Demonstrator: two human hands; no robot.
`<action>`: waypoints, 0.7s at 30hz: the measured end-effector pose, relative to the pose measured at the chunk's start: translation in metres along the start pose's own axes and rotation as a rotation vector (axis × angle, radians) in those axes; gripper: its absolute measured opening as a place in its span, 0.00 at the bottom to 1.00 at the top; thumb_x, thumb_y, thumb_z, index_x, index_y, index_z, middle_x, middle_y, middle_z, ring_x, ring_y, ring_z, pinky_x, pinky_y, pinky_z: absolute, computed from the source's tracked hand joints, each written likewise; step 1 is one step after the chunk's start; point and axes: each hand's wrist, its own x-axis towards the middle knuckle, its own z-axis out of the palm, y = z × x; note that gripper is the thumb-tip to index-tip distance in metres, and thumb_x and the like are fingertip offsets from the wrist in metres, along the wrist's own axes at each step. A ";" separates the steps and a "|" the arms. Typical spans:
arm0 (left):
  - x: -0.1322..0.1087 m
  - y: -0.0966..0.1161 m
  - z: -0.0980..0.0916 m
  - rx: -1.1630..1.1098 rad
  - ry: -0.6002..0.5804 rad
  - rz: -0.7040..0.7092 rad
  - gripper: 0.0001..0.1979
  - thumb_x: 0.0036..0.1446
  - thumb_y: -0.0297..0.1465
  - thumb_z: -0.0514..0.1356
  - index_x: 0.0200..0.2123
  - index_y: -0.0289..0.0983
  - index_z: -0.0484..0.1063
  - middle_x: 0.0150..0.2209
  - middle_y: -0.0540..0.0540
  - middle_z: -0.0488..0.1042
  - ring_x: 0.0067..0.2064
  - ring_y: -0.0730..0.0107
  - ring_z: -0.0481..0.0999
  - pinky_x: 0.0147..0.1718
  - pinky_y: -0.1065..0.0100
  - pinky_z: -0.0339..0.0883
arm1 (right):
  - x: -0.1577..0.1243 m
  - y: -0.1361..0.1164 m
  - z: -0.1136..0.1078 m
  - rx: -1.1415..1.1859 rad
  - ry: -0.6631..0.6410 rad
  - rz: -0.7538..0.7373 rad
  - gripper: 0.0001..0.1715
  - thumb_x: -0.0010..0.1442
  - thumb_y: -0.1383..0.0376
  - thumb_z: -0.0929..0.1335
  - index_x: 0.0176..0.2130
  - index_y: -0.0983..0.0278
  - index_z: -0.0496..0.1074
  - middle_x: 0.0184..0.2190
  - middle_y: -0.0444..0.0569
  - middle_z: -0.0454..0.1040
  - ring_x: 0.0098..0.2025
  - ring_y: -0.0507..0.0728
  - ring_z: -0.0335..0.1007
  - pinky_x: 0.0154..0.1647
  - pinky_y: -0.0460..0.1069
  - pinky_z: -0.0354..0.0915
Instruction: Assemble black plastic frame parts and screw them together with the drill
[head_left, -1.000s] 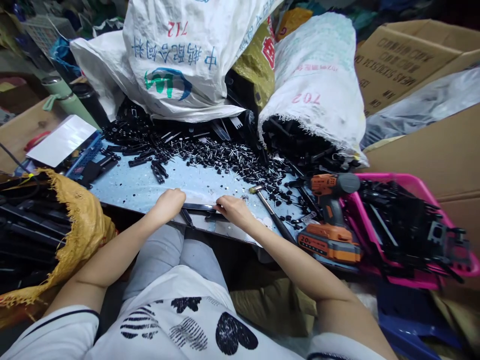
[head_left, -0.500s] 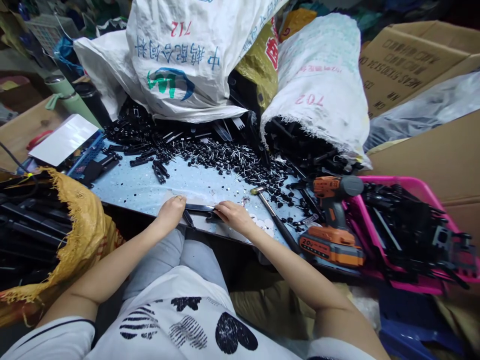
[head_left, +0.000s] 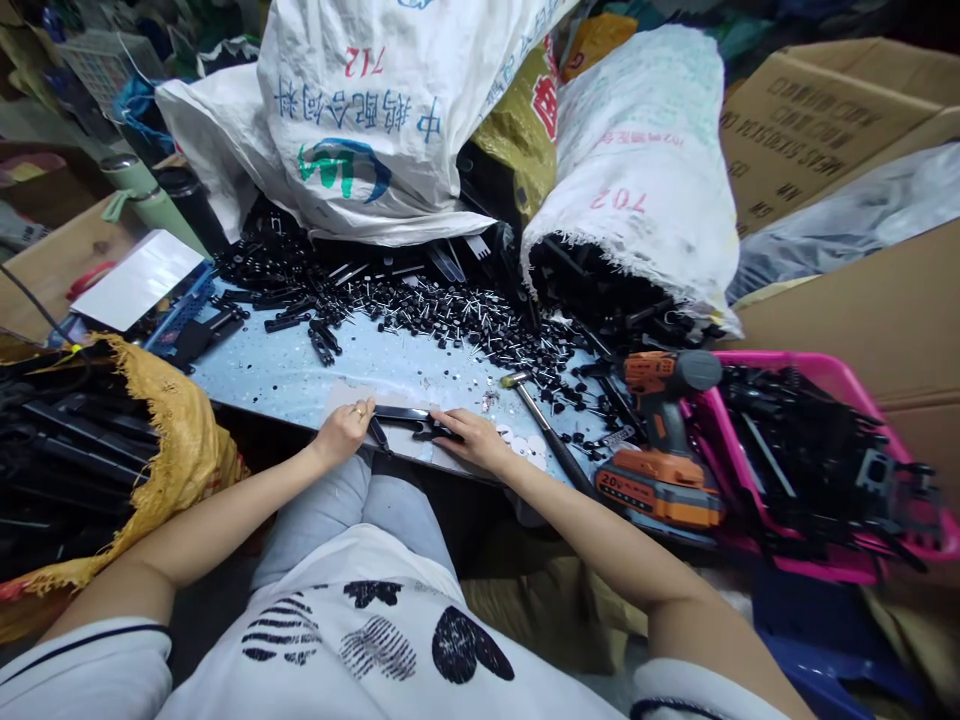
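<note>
A long black plastic strip point(head_left: 401, 414) lies along the near edge of the pale blue table point(head_left: 285, 375). My left hand point(head_left: 346, 430) is closed on the strip's left end. My right hand point(head_left: 474, 437) presses fingers down on the right end, where a small black piece sits. A second black bar hangs down from the strip between my hands. A hammer point(head_left: 544, 428) lies just right of my right hand. Several small black parts with metal pins point(head_left: 465, 315) are heaped beyond the strip.
An orange cordless drill point(head_left: 660, 440) stands at the right beside a pink basket point(head_left: 817, 460) of black parts. White sacks point(head_left: 630, 170) spill black pieces at the back. A yellow sack point(head_left: 150, 450) of black bars sits at the left, cardboard boxes point(head_left: 817, 120) at the right.
Both hands have slid slightly toward me along the table's near edge, still on the black strip. The view has shifted a little.
</note>
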 end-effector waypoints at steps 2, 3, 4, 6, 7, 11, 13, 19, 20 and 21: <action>-0.002 0.000 -0.004 -0.015 -0.037 -0.025 0.16 0.65 0.25 0.46 0.51 0.28 0.67 0.32 0.39 0.73 0.30 0.66 0.72 0.30 0.66 0.66 | -0.002 -0.001 -0.002 -0.098 -0.031 0.003 0.28 0.65 0.53 0.60 0.60 0.62 0.60 0.47 0.54 0.71 0.45 0.58 0.69 0.43 0.51 0.66; -0.004 0.002 -0.006 -0.019 -0.053 -0.047 0.17 0.65 0.25 0.46 0.52 0.29 0.67 0.34 0.39 0.74 0.32 0.65 0.73 0.31 0.66 0.66 | -0.003 -0.002 -0.003 -0.166 -0.028 0.026 0.29 0.65 0.52 0.61 0.60 0.63 0.60 0.48 0.56 0.70 0.46 0.59 0.68 0.43 0.51 0.66; -0.004 0.004 -0.009 -0.020 -0.060 -0.075 0.17 0.65 0.27 0.46 0.53 0.30 0.67 0.37 0.37 0.75 0.36 0.64 0.74 0.34 0.64 0.66 | -0.004 -0.003 -0.003 -0.240 -0.015 0.060 0.30 0.64 0.49 0.61 0.58 0.64 0.62 0.47 0.57 0.70 0.45 0.60 0.68 0.41 0.52 0.65; -0.002 0.010 -0.013 -0.031 -0.048 -0.111 0.19 0.65 0.32 0.48 0.56 0.31 0.65 0.47 0.34 0.73 0.47 0.57 0.72 0.43 0.59 0.65 | -0.007 -0.005 -0.001 -0.362 0.008 0.128 0.32 0.62 0.46 0.61 0.51 0.67 0.67 0.42 0.58 0.72 0.41 0.60 0.68 0.37 0.51 0.63; 0.002 0.014 -0.015 -0.051 -0.044 -0.083 0.21 0.65 0.35 0.49 0.57 0.32 0.64 0.51 0.33 0.71 0.52 0.54 0.69 0.47 0.56 0.63 | -0.007 -0.005 -0.001 -0.399 0.006 0.142 0.31 0.62 0.44 0.60 0.45 0.68 0.70 0.37 0.57 0.73 0.38 0.59 0.69 0.35 0.50 0.61; 0.038 0.023 -0.019 -0.176 -0.171 0.129 0.22 0.64 0.40 0.50 0.52 0.30 0.69 0.47 0.33 0.73 0.51 0.57 0.70 0.48 0.59 0.63 | -0.001 -0.002 -0.005 -0.449 -0.034 0.117 0.33 0.62 0.42 0.58 0.27 0.67 0.70 0.24 0.52 0.71 0.28 0.55 0.67 0.28 0.47 0.53; 0.058 0.024 -0.020 -0.196 -0.268 0.093 0.22 0.65 0.41 0.48 0.42 0.29 0.74 0.38 0.35 0.76 0.44 0.58 0.74 0.41 0.63 0.65 | 0.003 0.001 -0.014 -0.447 -0.040 0.107 0.35 0.62 0.42 0.57 0.26 0.67 0.69 0.22 0.51 0.71 0.26 0.54 0.66 0.26 0.47 0.49; 0.077 0.022 -0.027 -0.295 -0.349 -0.008 0.24 0.67 0.39 0.45 0.31 0.34 0.76 0.34 0.40 0.78 0.38 0.63 0.76 0.35 0.67 0.64 | 0.003 -0.009 -0.043 -0.257 -0.100 0.008 0.36 0.65 0.44 0.52 0.27 0.66 0.69 0.21 0.48 0.69 0.24 0.51 0.62 0.26 0.46 0.47; 0.075 0.023 -0.029 -0.295 -0.345 -0.023 0.23 0.66 0.39 0.46 0.31 0.34 0.76 0.33 0.40 0.78 0.37 0.63 0.76 0.34 0.67 0.64 | 0.003 -0.013 -0.047 -0.235 -0.113 -0.002 0.36 0.66 0.44 0.52 0.27 0.66 0.69 0.21 0.48 0.68 0.24 0.51 0.62 0.26 0.46 0.47; 0.073 0.025 -0.032 -0.287 -0.334 -0.034 0.24 0.67 0.39 0.45 0.31 0.33 0.76 0.33 0.40 0.78 0.37 0.62 0.75 0.34 0.66 0.63 | 0.003 -0.018 -0.050 -0.223 -0.122 -0.005 0.37 0.66 0.44 0.51 0.27 0.66 0.68 0.21 0.48 0.68 0.23 0.51 0.61 0.26 0.46 0.47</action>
